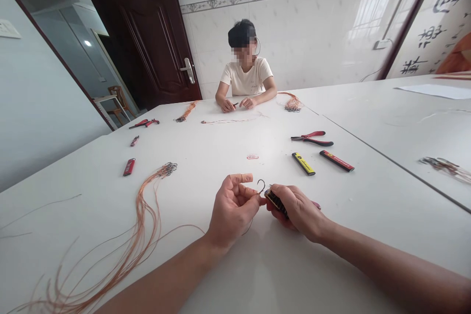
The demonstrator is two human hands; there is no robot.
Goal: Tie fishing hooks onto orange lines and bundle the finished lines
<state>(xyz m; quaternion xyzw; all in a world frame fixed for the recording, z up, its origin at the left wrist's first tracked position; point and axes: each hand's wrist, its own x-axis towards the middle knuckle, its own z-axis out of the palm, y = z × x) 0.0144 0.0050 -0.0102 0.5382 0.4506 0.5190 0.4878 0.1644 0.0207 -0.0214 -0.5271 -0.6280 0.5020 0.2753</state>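
Observation:
Near the middle of the table, my left hand pinches a dark fish hook between thumb and fingers, its bend pointing up. Some fingertips of this hand look wrapped in tape. A thin line trails below the hand. Close on the right, my right hand is closed around a dark patterned lighter, whose top end faces the hook. I cannot make out a flame. A reddish end of something shows behind the right hand. To my left lies a bundle of orange lines with several hooks at its far end.
Red-handled pliers, a yellow lighter and a red-and-black lighter lie right of centre. Leftward are a red lighter and more pliers. Across sits a person, with bundled lines nearby.

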